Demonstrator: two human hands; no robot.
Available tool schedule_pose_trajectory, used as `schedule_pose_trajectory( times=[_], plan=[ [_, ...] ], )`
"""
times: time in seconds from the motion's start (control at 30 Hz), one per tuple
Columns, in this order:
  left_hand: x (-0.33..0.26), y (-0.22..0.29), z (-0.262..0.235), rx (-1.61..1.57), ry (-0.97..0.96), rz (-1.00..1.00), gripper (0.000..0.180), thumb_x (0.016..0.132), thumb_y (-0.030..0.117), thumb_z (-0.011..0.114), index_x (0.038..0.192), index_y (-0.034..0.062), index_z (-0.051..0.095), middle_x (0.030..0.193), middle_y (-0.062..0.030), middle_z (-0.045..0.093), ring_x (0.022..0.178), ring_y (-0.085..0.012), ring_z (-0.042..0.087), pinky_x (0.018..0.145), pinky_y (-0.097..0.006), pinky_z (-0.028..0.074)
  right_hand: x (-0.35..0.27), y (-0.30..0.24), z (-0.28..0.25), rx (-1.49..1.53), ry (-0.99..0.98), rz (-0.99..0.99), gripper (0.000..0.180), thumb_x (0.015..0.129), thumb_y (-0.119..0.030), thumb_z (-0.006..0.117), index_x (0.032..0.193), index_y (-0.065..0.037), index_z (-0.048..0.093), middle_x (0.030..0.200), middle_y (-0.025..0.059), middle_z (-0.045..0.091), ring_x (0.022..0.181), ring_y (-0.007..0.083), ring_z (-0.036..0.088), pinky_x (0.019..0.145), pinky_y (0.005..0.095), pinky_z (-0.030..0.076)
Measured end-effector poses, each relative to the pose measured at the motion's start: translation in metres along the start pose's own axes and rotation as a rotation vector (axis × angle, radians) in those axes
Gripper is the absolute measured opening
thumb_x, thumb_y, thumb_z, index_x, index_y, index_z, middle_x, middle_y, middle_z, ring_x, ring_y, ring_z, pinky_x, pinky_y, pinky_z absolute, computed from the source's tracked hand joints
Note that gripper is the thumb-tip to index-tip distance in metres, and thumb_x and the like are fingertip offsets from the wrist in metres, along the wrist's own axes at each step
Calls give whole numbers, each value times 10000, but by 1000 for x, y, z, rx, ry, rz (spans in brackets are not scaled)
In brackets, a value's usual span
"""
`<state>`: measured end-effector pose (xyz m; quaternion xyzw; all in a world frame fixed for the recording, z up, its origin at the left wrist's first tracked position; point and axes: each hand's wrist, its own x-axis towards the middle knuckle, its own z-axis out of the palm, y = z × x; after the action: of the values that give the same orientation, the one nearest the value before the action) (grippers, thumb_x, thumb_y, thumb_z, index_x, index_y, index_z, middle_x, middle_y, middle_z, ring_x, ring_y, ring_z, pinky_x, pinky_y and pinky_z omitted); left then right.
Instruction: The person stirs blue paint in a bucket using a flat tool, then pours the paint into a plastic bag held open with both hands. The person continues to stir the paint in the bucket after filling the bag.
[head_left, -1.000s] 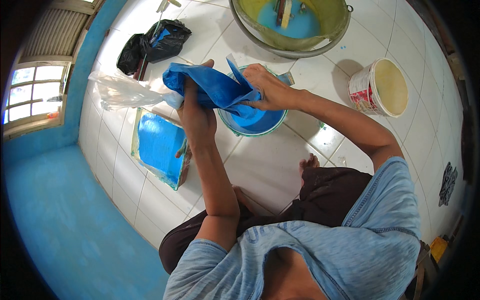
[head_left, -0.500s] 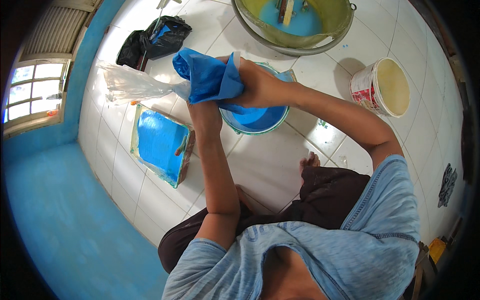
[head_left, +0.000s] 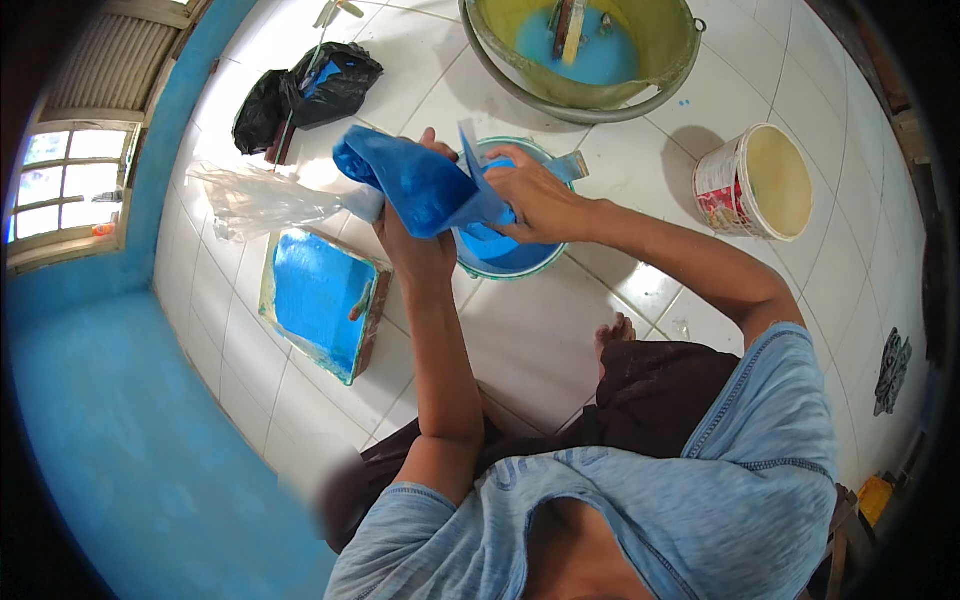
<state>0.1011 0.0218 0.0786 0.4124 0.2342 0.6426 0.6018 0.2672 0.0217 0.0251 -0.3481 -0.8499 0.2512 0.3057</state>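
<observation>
Above a small bucket (head_left: pixel 515 272) of blue paint, both my hands hold a paint-coated blue plastic bag (head_left: pixel 425 195). A cloudy clear part of the bag (head_left: pixel 265 200) sticks out to the left. My left hand (head_left: pixel 408 238) is wrapped round the bag from below; its fingertips show past the far side and the rest is covered. With bent fingers, my right hand (head_left: pixel 540 200) pinches the bag's right edge. The bag hides part of the bucket. A flat piece with a tan end (head_left: pixel 574 167) lies at the bucket's right rim.
To the left sits a rectangular tray (head_left: pixel 372 335) of blue paint. A black plastic bag (head_left: pixel 335 85) lies beyond it. A large olive tub (head_left: pixel 655 75) with bluish liquid and sticks stands far ahead. To the right is a white pail (head_left: pixel 720 190). A blue wall (head_left: pixel 120 400) borders the left.
My right hand has shifted right and slightly down, drawing the bag's edge outward. The bag now spreads wider and tilts more. My left hand has moved slightly down and right.
</observation>
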Motion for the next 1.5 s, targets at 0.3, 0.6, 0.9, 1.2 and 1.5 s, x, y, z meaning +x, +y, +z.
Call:
schedule_pose_trajectory(
  times=[0.3,0.6,0.9,1.2,1.5],
  plan=[
    [-7,0,-4,482,153,-239,290,950,112,549,1206,-19,586,1120,-107,652,1007,-180,629,904,-319,499,28,-23,-13,449,21,109,251,785,-248,726,923,-44,679,893,180,671,894,297,592,1036,443,339],
    [1,22,26,112,153,-139,258,992,215,456,1079,-12,541,1008,-165,654,1018,-306,653,927,-410,528,-14,-2,17,-35,-25,-53,199,788,-182,703,958,-84,666,890,123,647,928,280,601,1103,521,241],
    [-1,7,-7,334,185,-194,249,972,162,513,1125,-22,584,1077,-116,642,1008,-179,607,910,-308,470,13,-33,-16,151,76,-11,370,907,-398,595,1034,-56,658,931,131,643,993,311,589,1122,563,182],
    [-6,24,-26,403,-194,-181,329,794,101,751,1068,-5,605,1049,-79,654,982,-160,609,921,-318,457,20,-26,-26,378,20,93,351,905,-357,602,1054,-44,656,897,198,655,865,354,607,917,417,439],
    [2,31,-9,650,110,-202,537,603,34,892,1034,-48,582,963,-117,679,862,-188,673,797,-322,561,18,-22,-46,341,138,268,386,792,-292,738,1036,-3,660,920,203,670,828,304,664,736,357,513]
  ],
)
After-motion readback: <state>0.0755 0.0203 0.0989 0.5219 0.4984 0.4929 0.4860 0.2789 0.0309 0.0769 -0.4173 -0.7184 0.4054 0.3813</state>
